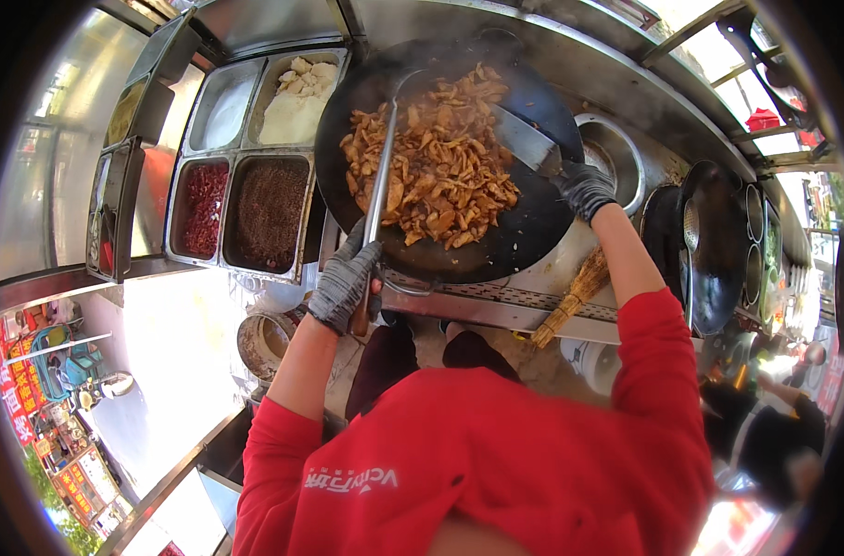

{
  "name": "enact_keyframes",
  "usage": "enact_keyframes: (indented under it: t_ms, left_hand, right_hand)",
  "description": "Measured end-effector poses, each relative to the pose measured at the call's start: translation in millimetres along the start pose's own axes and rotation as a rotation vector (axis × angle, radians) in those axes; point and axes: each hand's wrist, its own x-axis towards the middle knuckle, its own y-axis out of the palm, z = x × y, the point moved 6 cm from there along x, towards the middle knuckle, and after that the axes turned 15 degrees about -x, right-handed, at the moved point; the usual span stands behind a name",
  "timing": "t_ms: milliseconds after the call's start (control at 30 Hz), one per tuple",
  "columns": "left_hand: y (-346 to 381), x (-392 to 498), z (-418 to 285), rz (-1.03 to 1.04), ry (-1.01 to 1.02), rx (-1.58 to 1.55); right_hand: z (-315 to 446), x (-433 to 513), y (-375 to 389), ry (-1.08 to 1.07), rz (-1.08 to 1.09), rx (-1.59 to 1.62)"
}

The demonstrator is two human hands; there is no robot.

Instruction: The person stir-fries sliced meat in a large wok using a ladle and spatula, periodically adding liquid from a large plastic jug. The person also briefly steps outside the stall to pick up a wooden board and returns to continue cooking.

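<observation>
A large black wok (533, 236) stands before me, heaped with browned, sauced slices of meat (442, 174) that give off steam. My left hand (347, 276), in a grey knit glove, grips the wooden handle of a long metal ladle (381, 174). The ladle's shaft crosses the wok's left side, and its head is at the far edge of the meat, partly hidden. In a grey glove too, my right hand (587, 189) holds a wide metal spatula (525, 137) near the wok's right rim. The spatula's blade touches the right side of the heap.
Metal pans on the left hold white powder (290, 115), red chopped food (203, 208) and dark ground seasoning (267, 208). A straw brush (575, 295) lies right of the wok, below a steel bowl (613, 156). Farther right are another wok (717, 243) and a person (769, 431).
</observation>
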Motion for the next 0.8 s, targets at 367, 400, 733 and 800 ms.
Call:
enact_keyframes:
  t_ms: [367,400,733,800]
  left_hand:
    - [-79.9,-84.6,-41.9,0.064,0.352,0.742]
    - [-80.4,-69.1,-45.6,0.079,0.490,0.782]
    - [-78.1,-57.0,-9.0,0.099,-0.058,0.194]
    - [-88.2,-70.3,-17.8,0.111,-0.074,0.249]
  right_hand:
    - [-49.6,-91.2,-35.3,-0.013,0.083,0.039]
    - [-56.7,-90.5,-31.3,-0.012,0.131,0.177]
    - [80.6,-72.5,33.7,0.016,0.053,0.244]
    - [87.2,-84.9,4.7,-0.077,-0.120,0.060]
